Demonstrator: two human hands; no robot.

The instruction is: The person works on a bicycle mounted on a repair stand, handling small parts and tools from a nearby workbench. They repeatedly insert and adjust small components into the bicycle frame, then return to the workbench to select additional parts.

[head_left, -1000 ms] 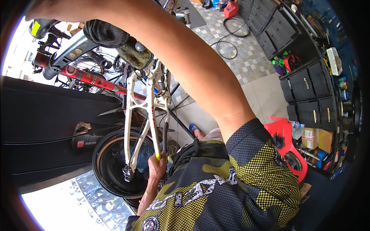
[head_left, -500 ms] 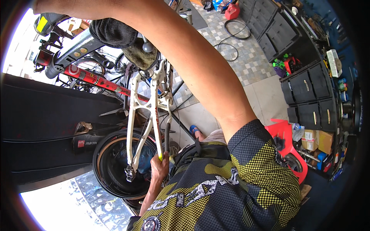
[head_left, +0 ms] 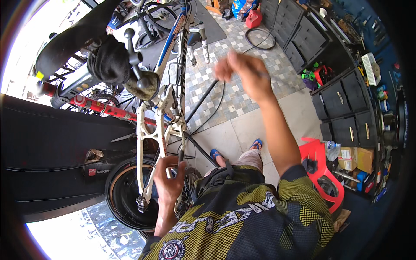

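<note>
A white bicycle frame point(head_left: 140, 158) hangs in a repair stand point(head_left: 80, 84), its rear end toward me and its blue-and-white tube running away. My left hand point(head_left: 168, 184) is closed round one rear stay of the frame, near its lower end. A dark cloth point(head_left: 110, 60) wraps the stand's clamp, beside a metal clamp handle point(head_left: 135, 58). To the right of the frame, over the tiled floor, my right hand point(head_left: 245, 73) is raised and touches nothing that I can make out. Motion blurs its fingers, which look partly curled.
Black tires point(head_left: 113, 184) lie below the frame's rear end. Another bicycle point(head_left: 156, 17) stands beyond. Black drawers point(head_left: 342, 97), a red plastic chair point(head_left: 336, 184) and cardboard boxes point(head_left: 364, 159) line the right. A black hose point(head_left: 260, 47) and red can point(head_left: 254, 18) lie farther off.
My right arm has swung from across the clamp at upper left to the right, away from the stand. The frame's front has come into view. My left hand remains at the rear stay.
</note>
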